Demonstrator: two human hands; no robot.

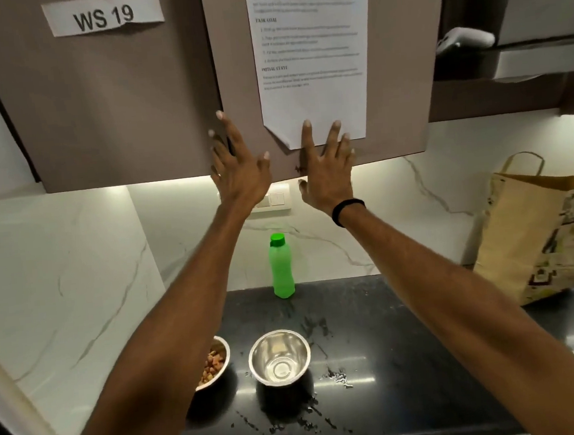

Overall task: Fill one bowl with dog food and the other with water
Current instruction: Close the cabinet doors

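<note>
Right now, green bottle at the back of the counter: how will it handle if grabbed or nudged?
The green bottle is tall and narrow, so a high push probably tips it. Its smooth plastic may be slippery, with water droplets on the counter. Opaque, so fill and weight are unclear.

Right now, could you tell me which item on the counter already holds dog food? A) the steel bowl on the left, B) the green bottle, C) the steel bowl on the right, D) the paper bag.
A: the left bowl, partly hidden behind the left forearm, shows brown kibble, while the right bowl shows only its bare shiny steel inside, with no food.
</note>
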